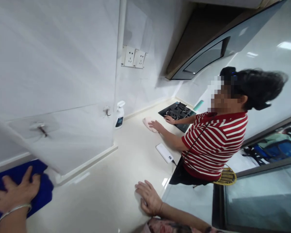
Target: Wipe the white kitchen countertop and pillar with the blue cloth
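My left hand [18,191], with a bangle at the wrist, lies on a dark blue cloth [42,194] at the lower left, its fingers spread. The cloth is spread over the pale countertop [94,191] and runs out of view at the left edge. Palm down at the front of the counter rests my right hand [149,197], fingers stretched out and nothing in it. Ahead of that hand, a white power bank [165,153] with a cable lies on the counter, apart from my fingers.
A co-worker in a red striped shirt [218,142] stands at the right, one hand on a pink cloth [150,124], the other by the gas stove [177,113]. A spray bottle [120,115] stands against the wall. A range hood [203,38] hangs above. Hooks [42,129] stick out.
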`<action>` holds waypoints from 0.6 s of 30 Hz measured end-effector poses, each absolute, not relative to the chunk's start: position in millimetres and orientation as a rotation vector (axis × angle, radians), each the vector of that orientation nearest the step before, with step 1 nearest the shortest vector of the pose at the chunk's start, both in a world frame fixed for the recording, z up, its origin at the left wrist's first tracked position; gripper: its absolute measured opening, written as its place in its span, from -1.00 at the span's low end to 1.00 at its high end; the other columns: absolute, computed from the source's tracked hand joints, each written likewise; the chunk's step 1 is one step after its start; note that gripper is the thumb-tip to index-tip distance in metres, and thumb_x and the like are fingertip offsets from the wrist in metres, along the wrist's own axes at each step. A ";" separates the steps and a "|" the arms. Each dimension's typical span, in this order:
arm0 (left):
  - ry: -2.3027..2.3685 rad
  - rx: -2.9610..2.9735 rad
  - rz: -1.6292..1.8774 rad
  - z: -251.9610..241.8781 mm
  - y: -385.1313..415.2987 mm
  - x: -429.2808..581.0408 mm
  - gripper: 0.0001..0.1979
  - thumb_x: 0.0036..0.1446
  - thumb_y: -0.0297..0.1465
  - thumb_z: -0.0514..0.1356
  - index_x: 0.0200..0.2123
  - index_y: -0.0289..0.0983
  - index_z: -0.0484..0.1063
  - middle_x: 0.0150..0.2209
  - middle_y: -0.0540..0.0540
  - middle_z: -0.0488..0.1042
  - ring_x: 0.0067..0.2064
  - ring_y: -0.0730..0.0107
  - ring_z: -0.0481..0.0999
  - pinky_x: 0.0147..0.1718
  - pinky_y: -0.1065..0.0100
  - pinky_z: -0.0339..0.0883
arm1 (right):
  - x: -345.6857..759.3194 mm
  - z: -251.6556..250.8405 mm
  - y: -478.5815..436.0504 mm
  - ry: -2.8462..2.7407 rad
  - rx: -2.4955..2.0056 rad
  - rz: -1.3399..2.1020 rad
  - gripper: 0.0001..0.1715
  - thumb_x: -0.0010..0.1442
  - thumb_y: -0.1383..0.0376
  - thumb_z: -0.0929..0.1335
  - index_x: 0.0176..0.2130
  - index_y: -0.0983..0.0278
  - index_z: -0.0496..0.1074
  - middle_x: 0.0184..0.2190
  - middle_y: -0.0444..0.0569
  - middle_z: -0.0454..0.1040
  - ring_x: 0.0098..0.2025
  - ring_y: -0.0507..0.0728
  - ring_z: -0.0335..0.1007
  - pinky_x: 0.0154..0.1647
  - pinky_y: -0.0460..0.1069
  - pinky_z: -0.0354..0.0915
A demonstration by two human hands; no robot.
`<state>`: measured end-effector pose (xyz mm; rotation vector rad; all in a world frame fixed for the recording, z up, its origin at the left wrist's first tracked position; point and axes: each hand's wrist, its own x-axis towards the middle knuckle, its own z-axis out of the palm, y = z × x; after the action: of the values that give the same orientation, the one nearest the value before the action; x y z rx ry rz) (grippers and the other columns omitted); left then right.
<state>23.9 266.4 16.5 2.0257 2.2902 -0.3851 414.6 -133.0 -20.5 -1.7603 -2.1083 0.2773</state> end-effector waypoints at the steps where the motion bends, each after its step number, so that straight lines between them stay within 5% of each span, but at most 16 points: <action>1: 2.373 2.011 -0.313 7.5 262.5 19.6 0.17 -0.21 0.43 -0.34 0.50 0.22 -0.38 0.52 0.19 -0.27 0.53 -0.34 -0.39 0.25 -0.12 -0.88 | 414.6 -21.5 -133.5 -2.104 -1.755 0.273 -0.13 0.09 0.39 0.27 0.37 0.22 0.18 0.40 0.09 0.29 0.52 0.22 0.01 0.54 0.33 -0.07; 4: 2.463 1.975 -0.078 -8.7 245.0 12.0 -0.05 0.07 0.28 -0.38 0.51 0.18 -0.38 0.53 0.17 -0.31 0.56 0.00 -0.28 0.34 0.03 -0.72 | 414.1 -23.8 -134.3 -2.089 -1.751 0.259 -0.15 0.09 0.40 0.27 0.36 0.23 0.20 0.39 0.10 0.31 0.51 0.21 0.04 0.54 0.33 -0.06; 7: 2.431 1.911 0.054 -7.4 221.7 14.3 -0.25 0.29 0.08 -0.40 0.50 0.19 -0.10 0.54 0.17 -0.25 0.57 0.10 -0.25 0.41 -0.05 -0.46 | 413.9 -25.5 -134.7 -2.090 -1.736 0.219 -0.18 0.10 0.41 0.26 0.35 0.24 0.22 0.38 0.10 0.33 0.50 0.21 0.06 0.53 0.33 -0.04; 11: 2.407 1.845 0.091 8.4 174.5 25.9 -0.32 0.40 -0.05 -0.31 0.47 0.00 0.13 0.56 -0.02 -0.08 0.56 -0.06 -0.20 0.44 -0.18 -0.24 | 415.6 -28.1 -139.1 -2.103 -1.693 0.133 -0.24 0.17 0.42 0.25 0.34 0.26 0.23 0.36 0.10 0.35 0.50 0.21 0.06 0.52 0.32 -0.03; 18: 2.319 1.923 0.198 15.5 67.0 52.0 -0.35 0.42 -0.09 -0.12 0.49 -0.14 0.11 0.55 -0.22 -0.04 0.55 -0.28 -0.19 0.42 -0.36 -0.19 | 421.0 -30.3 -149.8 -2.130 -1.643 0.103 -0.32 0.29 0.40 0.24 0.36 0.29 0.24 0.39 0.11 0.31 0.50 0.23 0.05 0.53 0.30 -0.08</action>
<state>52.0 67.0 15.5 1.9231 2.3194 0.1985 421.0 -149.8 -30.3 -1.6427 -2.1303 0.1029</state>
